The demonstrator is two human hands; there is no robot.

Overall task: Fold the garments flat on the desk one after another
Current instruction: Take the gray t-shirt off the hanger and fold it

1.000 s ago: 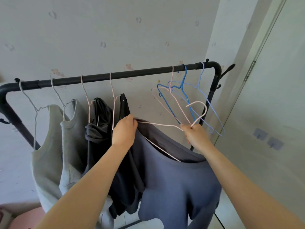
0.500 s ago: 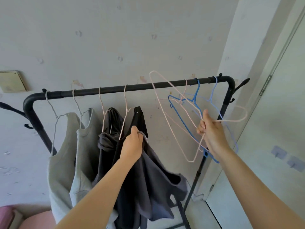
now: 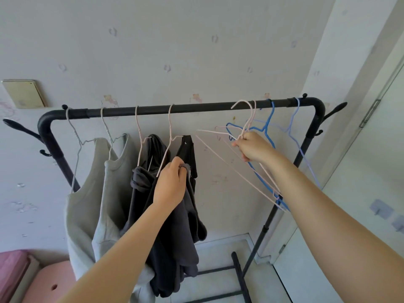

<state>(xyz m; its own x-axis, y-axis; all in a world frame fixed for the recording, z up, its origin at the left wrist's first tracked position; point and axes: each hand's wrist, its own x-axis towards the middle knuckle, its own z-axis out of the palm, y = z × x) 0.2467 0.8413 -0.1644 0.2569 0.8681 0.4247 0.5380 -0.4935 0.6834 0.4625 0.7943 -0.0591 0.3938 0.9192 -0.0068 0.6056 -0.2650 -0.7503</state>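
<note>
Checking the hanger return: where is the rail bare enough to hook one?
Bare rail between the black garment's hanger and the pink hanger in the right hand. Blue hangers crowd the right end; garments fill the left.

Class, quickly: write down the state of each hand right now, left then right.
Left hand: closed, gripping the dark grey-blue cloth garment.
Right hand: closed, gripping the pale pink wire hanger.

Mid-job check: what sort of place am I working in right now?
Likely a home bedroom or laundry corner: a black clothes rack stands against patterned wallpaper, hung with grey tops. The left hand grips a dark garment, the right hand a pink hanger.
</note>
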